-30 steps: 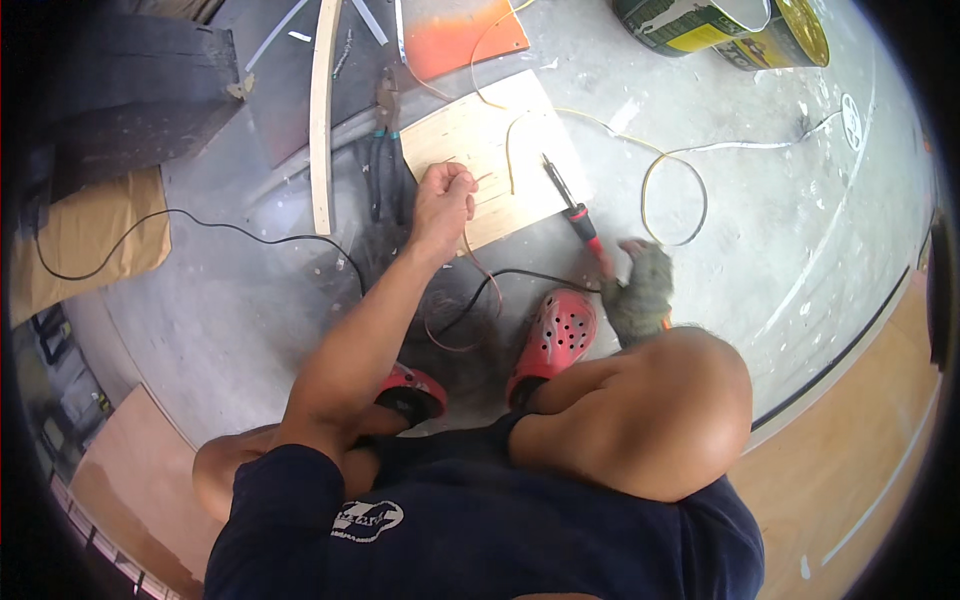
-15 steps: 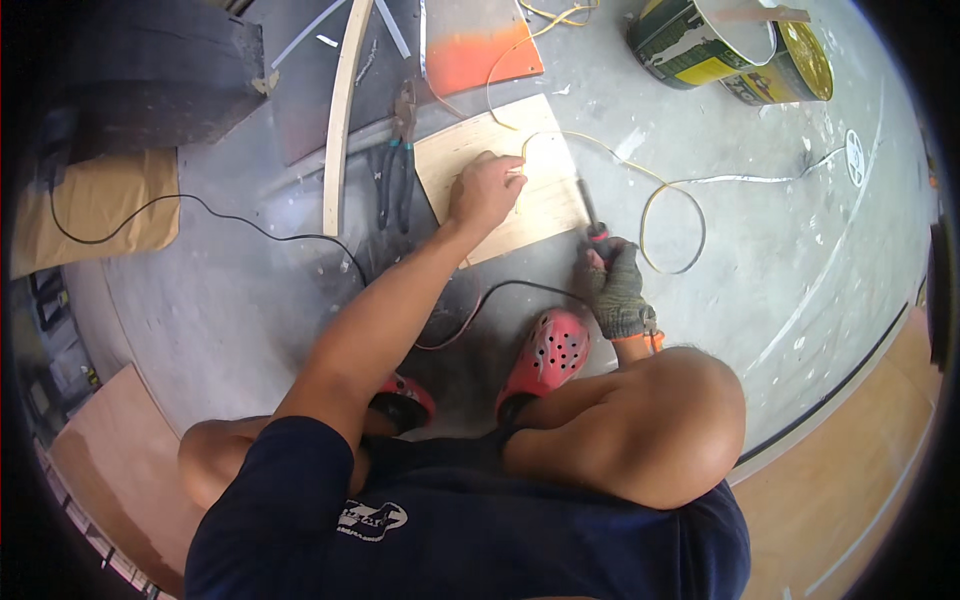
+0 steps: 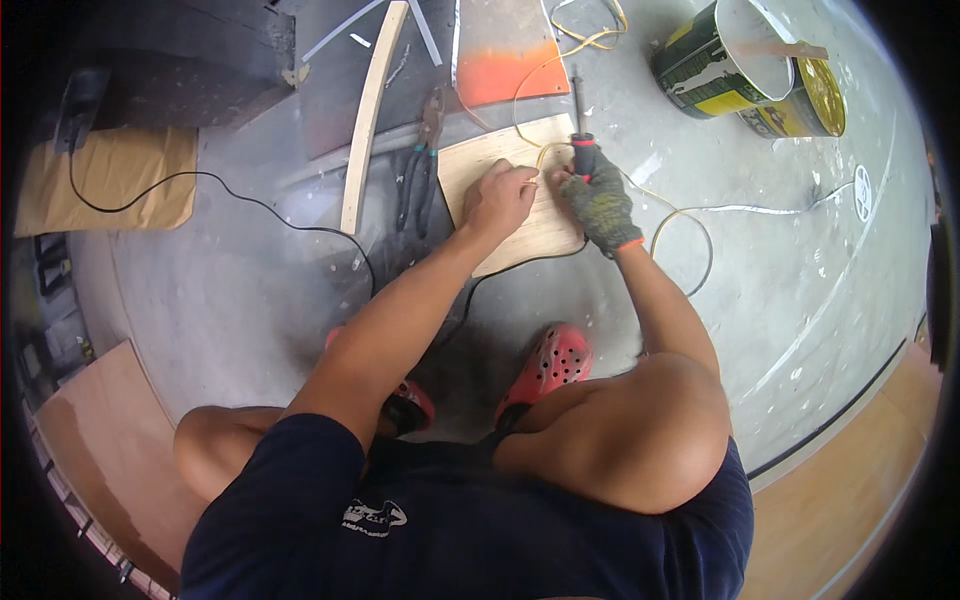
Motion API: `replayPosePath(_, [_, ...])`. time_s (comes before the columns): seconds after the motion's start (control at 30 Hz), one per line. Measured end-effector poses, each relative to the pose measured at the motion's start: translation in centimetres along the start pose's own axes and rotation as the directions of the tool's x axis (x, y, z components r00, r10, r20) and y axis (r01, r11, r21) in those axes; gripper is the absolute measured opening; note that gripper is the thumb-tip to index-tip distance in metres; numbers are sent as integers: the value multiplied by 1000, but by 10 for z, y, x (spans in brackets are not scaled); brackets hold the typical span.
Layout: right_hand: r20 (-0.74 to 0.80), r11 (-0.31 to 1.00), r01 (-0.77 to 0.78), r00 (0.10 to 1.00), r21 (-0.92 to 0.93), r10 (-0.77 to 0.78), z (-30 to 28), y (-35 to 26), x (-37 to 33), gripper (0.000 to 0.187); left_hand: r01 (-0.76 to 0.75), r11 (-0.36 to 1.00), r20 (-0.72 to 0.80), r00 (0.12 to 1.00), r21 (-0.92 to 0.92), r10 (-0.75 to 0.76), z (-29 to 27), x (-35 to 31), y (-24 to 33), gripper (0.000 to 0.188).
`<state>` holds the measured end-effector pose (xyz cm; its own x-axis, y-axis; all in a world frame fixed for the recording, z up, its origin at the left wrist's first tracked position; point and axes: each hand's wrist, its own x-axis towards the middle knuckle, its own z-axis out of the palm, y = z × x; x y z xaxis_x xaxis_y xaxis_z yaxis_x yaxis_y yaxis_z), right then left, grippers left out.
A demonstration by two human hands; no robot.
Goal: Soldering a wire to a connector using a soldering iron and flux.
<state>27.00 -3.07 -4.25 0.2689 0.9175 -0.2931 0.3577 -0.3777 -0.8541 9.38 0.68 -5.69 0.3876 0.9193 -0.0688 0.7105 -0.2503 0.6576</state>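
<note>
I squat over a small plywood board (image 3: 540, 225) lying on the concrete floor. My bare left hand (image 3: 497, 196) presses down on the board and pinches a thin pale wire (image 3: 680, 215) that loops off to the right. My right hand (image 3: 598, 203) wears a grey knit glove and grips a screwdriver (image 3: 580, 125) with a red and black handle, its shaft pointing away from me over the board's far edge. The two hands are almost touching.
Pliers (image 3: 420, 165) lie left of the board, beside a curved wooden strip (image 3: 368, 120). A black cable (image 3: 250, 200) snakes across the floor. Two paint cans (image 3: 760, 65) stand far right. An orange sheet (image 3: 505, 50), cardboard (image 3: 110, 180) and a plywood panel (image 3: 100, 450) lie around.
My gloved right hand lifted the screwdriver from the floor near my right foot and brought it up to the board beside my left hand, which stayed on the wire.
</note>
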Motion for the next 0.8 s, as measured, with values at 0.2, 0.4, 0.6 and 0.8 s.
replayPosePath(0.2, [-46, 947, -66, 997, -315, 54, 29, -30, 16, 44, 57, 998, 53, 997, 9, -57, -4, -6, -5, 16])
replayPosePath(0.4, [-40, 937, -109, 994, -331, 102, 29, -38, 11, 42, 75, 997, -9, 997, 5, -75, -26, -25, -15, 30])
replayPosePath(0.6, [-89, 934, -97, 994, -344, 71, 24, -35, 8, 43, 106, 946, -218, 975, 307, -38, -84, -10, -38, 60])
replayPosePath(0.8, [-41, 933, -103, 995, -346, 95, 26, -30, 19, 49, 460, 868, 3, 883, 189, -468, -98, 38, -88, 62])
